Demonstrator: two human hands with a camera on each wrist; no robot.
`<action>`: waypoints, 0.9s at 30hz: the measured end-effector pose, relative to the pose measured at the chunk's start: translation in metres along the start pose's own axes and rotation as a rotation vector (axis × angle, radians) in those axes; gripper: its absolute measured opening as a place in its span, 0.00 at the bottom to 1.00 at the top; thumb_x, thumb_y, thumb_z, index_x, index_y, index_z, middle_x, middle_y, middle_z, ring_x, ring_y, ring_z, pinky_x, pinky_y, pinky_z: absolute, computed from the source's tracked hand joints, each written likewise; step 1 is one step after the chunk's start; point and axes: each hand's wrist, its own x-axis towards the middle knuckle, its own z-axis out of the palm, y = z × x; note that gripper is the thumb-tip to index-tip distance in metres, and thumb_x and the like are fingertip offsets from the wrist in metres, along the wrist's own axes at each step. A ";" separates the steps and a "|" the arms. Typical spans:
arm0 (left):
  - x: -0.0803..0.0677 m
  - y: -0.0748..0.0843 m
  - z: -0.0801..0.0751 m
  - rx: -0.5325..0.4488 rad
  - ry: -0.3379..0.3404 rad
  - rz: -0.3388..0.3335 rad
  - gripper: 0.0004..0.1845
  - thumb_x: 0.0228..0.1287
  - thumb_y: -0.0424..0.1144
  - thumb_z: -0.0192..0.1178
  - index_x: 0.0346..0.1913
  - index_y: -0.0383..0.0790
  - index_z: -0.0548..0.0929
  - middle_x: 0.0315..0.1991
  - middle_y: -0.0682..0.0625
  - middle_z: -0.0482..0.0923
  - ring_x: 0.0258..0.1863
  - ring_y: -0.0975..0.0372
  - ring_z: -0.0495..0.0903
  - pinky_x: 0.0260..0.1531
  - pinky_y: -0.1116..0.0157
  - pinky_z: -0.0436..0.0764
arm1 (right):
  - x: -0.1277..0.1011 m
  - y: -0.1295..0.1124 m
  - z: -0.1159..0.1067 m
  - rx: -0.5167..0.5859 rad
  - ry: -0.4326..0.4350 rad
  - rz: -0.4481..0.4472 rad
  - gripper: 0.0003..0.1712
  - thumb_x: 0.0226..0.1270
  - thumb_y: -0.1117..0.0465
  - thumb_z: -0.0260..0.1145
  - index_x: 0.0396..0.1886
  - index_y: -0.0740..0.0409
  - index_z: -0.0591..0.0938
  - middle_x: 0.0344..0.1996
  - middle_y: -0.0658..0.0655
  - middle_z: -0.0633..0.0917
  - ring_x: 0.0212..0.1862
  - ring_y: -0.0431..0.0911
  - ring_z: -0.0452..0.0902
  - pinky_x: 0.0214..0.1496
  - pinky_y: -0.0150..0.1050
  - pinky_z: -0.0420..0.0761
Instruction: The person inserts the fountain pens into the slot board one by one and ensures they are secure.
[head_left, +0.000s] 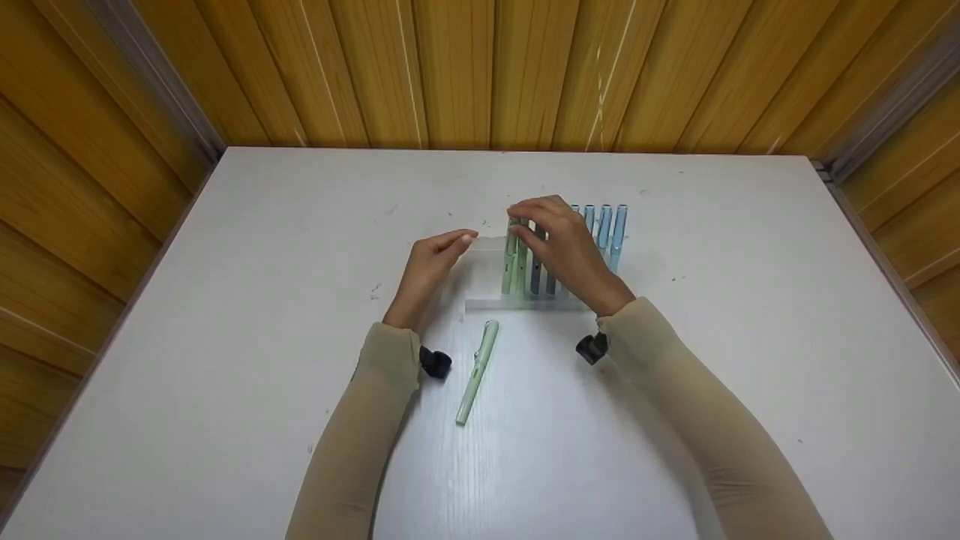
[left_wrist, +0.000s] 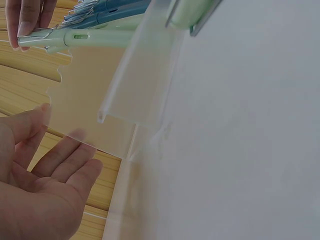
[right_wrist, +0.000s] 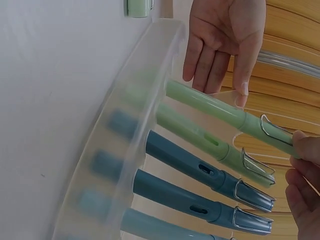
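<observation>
A clear pen stand [head_left: 484, 304] with a scalloped back panel [left_wrist: 92, 95] holds a row of clip pens. My left hand [head_left: 429, 262] pinches the panel's left corner with thumb and fingertips. At the stand's left end, my right hand [head_left: 568, 244] grips the clip end of a light green pen [right_wrist: 207, 102], whose lower end sits in the front ledge. Beside it stand a second green pen [right_wrist: 187, 130] and two dark blue pens [right_wrist: 175, 156]. Several light blue pens [head_left: 619, 229] fill the right side, partly hidden by my right hand.
One loose light green pen [head_left: 478, 373] lies slantwise on the white table [head_left: 247, 300], in front of the stand and between my forearms. A wood-plank wall [head_left: 450, 75] rises behind the table's far edge.
</observation>
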 end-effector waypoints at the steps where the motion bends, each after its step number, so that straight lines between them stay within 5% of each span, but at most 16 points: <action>1: 0.000 0.000 0.000 -0.002 0.001 0.003 0.17 0.69 0.51 0.57 0.53 0.48 0.84 0.58 0.53 0.79 0.63 0.61 0.73 0.66 0.57 0.69 | 0.000 0.001 0.000 -0.009 0.003 -0.014 0.16 0.66 0.62 0.65 0.52 0.57 0.83 0.51 0.54 0.84 0.57 0.46 0.76 0.61 0.39 0.77; 14: 0.002 0.000 0.000 -0.008 0.010 0.008 0.17 0.68 0.49 0.58 0.54 0.45 0.84 0.58 0.51 0.80 0.63 0.61 0.73 0.65 0.59 0.70 | 0.008 0.008 0.004 -0.025 -0.009 -0.034 0.15 0.66 0.61 0.65 0.52 0.59 0.83 0.51 0.55 0.84 0.57 0.47 0.75 0.63 0.40 0.76; 27: 0.002 -0.001 0.000 -0.003 0.009 0.024 0.17 0.69 0.48 0.58 0.54 0.45 0.84 0.58 0.51 0.80 0.63 0.61 0.74 0.64 0.60 0.71 | 0.013 0.011 0.005 -0.033 -0.061 0.065 0.16 0.67 0.60 0.64 0.54 0.56 0.83 0.52 0.53 0.83 0.57 0.46 0.75 0.63 0.39 0.75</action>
